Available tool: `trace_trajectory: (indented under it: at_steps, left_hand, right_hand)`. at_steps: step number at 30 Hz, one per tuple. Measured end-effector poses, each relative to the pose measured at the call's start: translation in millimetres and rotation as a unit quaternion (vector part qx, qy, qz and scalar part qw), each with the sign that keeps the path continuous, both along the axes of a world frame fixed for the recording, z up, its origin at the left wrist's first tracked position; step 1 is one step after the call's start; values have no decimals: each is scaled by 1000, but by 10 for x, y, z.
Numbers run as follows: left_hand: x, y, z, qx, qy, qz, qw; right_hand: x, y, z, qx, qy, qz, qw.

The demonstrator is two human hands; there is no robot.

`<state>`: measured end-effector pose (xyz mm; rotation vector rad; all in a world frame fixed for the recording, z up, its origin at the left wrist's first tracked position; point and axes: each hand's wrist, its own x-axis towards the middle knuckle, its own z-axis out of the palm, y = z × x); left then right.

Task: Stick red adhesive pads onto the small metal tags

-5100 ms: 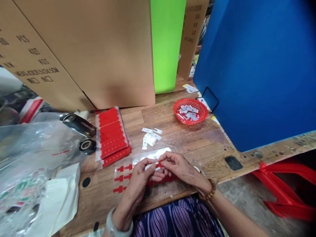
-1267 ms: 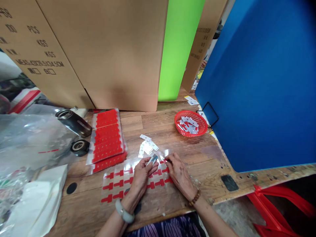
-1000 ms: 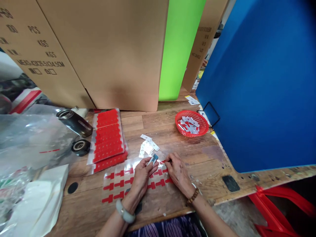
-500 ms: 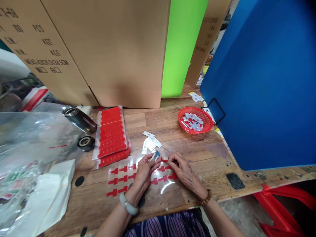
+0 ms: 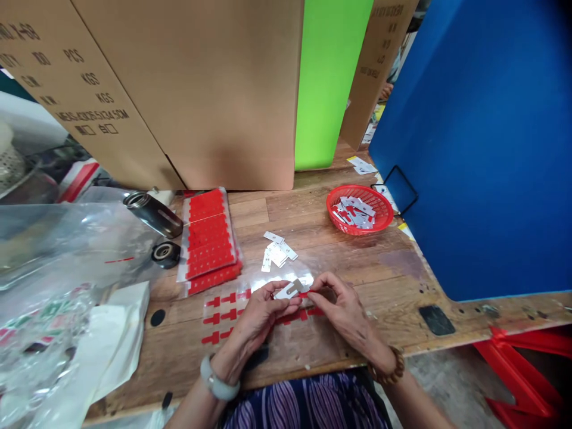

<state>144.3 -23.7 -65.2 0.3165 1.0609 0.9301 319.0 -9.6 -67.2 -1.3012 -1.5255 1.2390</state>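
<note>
My left hand (image 5: 261, 310) is closed on a small white card (image 5: 283, 292) that bears a grey T-shaped area. My right hand (image 5: 346, 310), thumb and forefinger pinched, grips a small red sticker (image 5: 304, 294) at the card's right edge. Below both hands a clear sheet (image 5: 290, 341) lies on the table, carrying rows of red T-shaped stickers (image 5: 229, 314); my hands hide part of it. Just beyond it sits a loose pile of white cards (image 5: 277, 254).
A red basket (image 5: 385, 219) of cards stands at the right, near a blue panel (image 5: 482, 179). On the left are stacked red sticker sheets (image 5: 209, 238), a dark flask (image 5: 154, 215), its lid (image 5: 166, 255) and plastic bags (image 5: 40, 333). Tall cardboard (image 5: 214, 101) borders the back.
My left hand has tilted the card so its face with the grey area shows. My right hand has brought the red sticker against the card's edge. The view has shifted slightly.
</note>
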Motion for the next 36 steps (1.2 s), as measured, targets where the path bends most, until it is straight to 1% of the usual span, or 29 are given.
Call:
trace_trajectory:
  at_steps: [2,5,8,10,17,23,29,36]
  left_hand:
    - [-6,-56,43,-1,-8,-17,1000]
    - [8,-117,86,-4,-12,-28,1000]
    - [42,-141,115,-15,-5,-19,1000]
    - [65,-144,127,-12,-1,-15,1000]
    - [90,-157,131,-22,10,-24,999]
    - [107,-152,142,-25,14,-22,999]
    - [122,-149,161,-25,23,-24,999]
    - [121,-149,150,-23,22,-41,999]
  right_hand:
    - [-25,-23,42,13,-8,6,1000]
    - [-55,-55,64,13,-4,16,1000]
    - [-71,-92,39,1,10,37,999]
    - [-74,-114,10,6,9,42,999]
    - [-68,-125,-13,34,-13,34,999]
    - [-81,-142,-26,50,-47,11,998]
    - [-57,-163,-19,68,-57,27,996]
    - [-33,-138,0,62,-60,47,995]
